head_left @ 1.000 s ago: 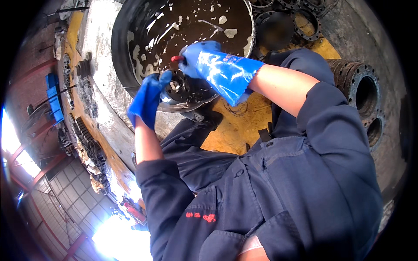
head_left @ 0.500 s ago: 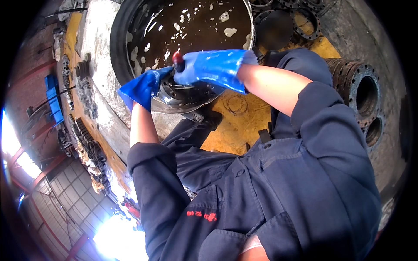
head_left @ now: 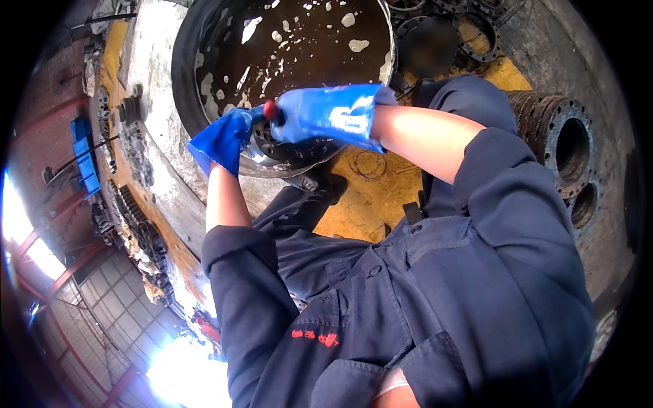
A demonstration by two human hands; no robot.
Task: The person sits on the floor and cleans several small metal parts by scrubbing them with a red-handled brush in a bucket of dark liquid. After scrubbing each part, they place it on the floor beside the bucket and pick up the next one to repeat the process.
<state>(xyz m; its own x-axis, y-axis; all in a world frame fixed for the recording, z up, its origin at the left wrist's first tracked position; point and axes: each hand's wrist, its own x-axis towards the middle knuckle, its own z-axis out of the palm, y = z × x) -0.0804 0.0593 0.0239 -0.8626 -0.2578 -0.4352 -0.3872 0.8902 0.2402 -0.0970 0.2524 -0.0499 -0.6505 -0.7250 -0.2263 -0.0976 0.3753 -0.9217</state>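
Observation:
My right hand [head_left: 299, 114], in a long blue rubber glove, is closed around a tool with a red-ended handle [head_left: 271, 110]; its working end is hidden. Beneath it, at the near side of a big round tub [head_left: 185, 75], a dark round metal flange [head_left: 275, 148] with bolt holes leans at the rim. My left hand [head_left: 237, 128], gloved in blue too, grips the flange's left side, though its fingertips are mostly out of sight. Brown liquid [head_left: 306, 54] with patches of white foam fills the tub.
Rusty ring flanges [head_left: 571, 139] are stacked on the right, and more rings [head_left: 478, 37] lie beyond the tub. Yellow flooring [head_left: 367, 197] lies between my legs. Far left, small metal parts line an orange-brown strip beside blue bins [head_left: 83, 156].
My right hand and the red-ended tool have shifted slightly left and down. The flange now sits more tilted or turned, and the foam has drifted a little.

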